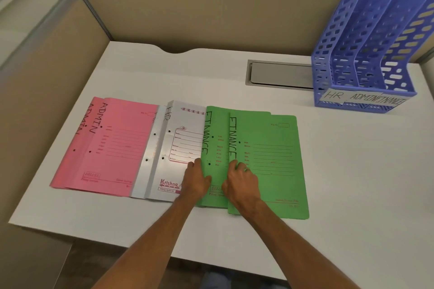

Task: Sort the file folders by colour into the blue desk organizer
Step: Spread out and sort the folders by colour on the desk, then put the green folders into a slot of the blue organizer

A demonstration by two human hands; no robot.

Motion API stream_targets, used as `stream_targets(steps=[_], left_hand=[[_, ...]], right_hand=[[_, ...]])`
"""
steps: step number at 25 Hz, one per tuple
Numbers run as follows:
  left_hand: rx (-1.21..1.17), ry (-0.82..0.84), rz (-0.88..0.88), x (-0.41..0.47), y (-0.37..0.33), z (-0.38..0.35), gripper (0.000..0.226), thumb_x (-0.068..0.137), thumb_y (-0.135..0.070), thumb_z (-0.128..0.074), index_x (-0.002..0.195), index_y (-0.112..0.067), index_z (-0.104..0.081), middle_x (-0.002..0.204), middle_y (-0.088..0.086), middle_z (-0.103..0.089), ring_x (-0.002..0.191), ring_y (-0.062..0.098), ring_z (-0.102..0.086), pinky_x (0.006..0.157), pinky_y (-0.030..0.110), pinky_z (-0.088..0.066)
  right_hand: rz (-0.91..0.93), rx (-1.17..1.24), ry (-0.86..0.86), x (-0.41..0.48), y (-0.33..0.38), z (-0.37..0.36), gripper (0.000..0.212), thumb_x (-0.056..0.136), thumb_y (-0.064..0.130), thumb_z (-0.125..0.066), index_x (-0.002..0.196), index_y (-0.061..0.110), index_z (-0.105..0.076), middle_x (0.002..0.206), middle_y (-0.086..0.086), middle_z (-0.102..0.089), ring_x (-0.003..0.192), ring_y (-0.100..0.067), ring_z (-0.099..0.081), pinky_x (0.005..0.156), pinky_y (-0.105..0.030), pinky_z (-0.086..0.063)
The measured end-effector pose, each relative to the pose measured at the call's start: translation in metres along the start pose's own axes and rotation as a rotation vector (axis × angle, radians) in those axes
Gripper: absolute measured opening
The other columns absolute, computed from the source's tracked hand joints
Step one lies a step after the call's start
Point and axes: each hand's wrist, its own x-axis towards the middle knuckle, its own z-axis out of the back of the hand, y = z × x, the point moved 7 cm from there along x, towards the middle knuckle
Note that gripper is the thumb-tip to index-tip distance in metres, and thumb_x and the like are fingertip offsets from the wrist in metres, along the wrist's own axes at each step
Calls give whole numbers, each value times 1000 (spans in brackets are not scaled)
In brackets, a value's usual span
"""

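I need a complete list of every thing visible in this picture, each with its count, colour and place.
pink folders: two, pink, marked ADMIN, overlapping, left end of the row on the desk
white folders: two, white, the top one marked HR, middle of the row
green folders: two, green, marked FINANCE, right end of the row
desk organizer: one, blue, three compartments, far right corner
paper labels: white, HR, ADMIN, FINANCE, on the organizer's front
cable hatch: one, grey, set into the desk left of the organizer
desk: one, white
partition wall: beige, behind the desk
left hand: on the left green folder's left edge
right hand: fingers bent at the right green folder's left edge
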Motion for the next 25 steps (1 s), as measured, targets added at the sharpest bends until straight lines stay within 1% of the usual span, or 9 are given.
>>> stream_targets(steps=[2, 4, 7, 11, 14, 16, 18, 21, 25], left_hand=[[1, 8, -11, -3, 1, -1, 52, 84, -13, -70, 130, -10, -45, 119, 10, -51, 108, 25, -55, 88, 37, -54], [14, 15, -35, -5, 2, 0, 50, 84, -11, -70, 128, -11, -45, 118, 9, -49, 107, 25, -54, 86, 38, -55], [78, -10, -68, -11, 2, 6, 51, 85, -16, -69, 131, -13, -46, 122, 8, -46, 110, 22, -50, 83, 33, -54], [71, -23, -148, -21, -8, 12, 57, 86, -18, -69, 137, -13, -43, 128, 8, -45, 115, 23, -49, 90, 37, -54], [37, -21, -233, -25, -19, 14, 59, 86, -18, -68, 139, -12, -42, 130, 9, -45, 116, 22, -49, 93, 37, -52], [20, 3, -285, -24, -29, 8, 59, 86, -19, -68, 139, -11, -43, 130, 9, -46, 117, 22, -49, 95, 37, -50], [16, 60, -286, -24, -37, -2, 61, 86, -20, -69, 140, -12, -42, 131, 8, -45, 118, 22, -48, 96, 37, -48], [17, 163, -235, -26, -48, -22, 64, 84, -22, -70, 140, -13, -41, 131, 9, -45, 118, 23, -48, 99, 38, -46], [-107, 218, -129, -25, -62, -43, 66, 83, -17, -73, 140, -9, -40, 132, 11, -46, 117, 26, -52, 101, 43, -49]], right_hand=[[-4, -12, 9, 1, 2, -4, 53, 87, 18, -51, 134, -6, -42, 117, -24, -61, 87, -33, -66, 70, -39, -56], [-1, 1, 15, 1, 3, -7, 50, 87, 14, -52, 133, -4, -43, 117, -22, -60, 90, -32, -65, 72, -39, -55], [7, 73, 14, -2, 1, -7, 45, 87, 12, -51, 130, 2, -45, 117, -17, -58, 95, -31, -61, 74, -38, -52], [37, 140, -33, -10, -15, 6, 37, 89, 18, -51, 124, 8, -50, 115, -11, -58, 99, -27, -58, 74, -39, -54], [40, 194, -53, -18, -37, 14, 41, 90, 21, -53, 129, 8, -50, 123, -12, -56, 104, -27, -56, 84, -40, -52], [-18, 226, -50, -25, -61, 18, 46, 91, 22, -52, 134, 7, -47, 128, -13, -53, 108, -28, -55, 91, -40, -49], [-98, 256, -15, -31, -87, 16, 48, 91, 24, -52, 136, 8, -45, 133, -13, -48, 113, -29, -51, 96, -41, -46], [-186, 269, 80, -39, -122, 10, 53, 91, 29, -54, 139, 10, -39, 138, -14, -40, 121, -31, -45, 100, -43, -44], [-285, 334, 146, -43, -161, 2, 58, 91, 31, -55, 142, 12, -34, 139, -15, -35, 127, -33, -39, 103, -49, -42]])
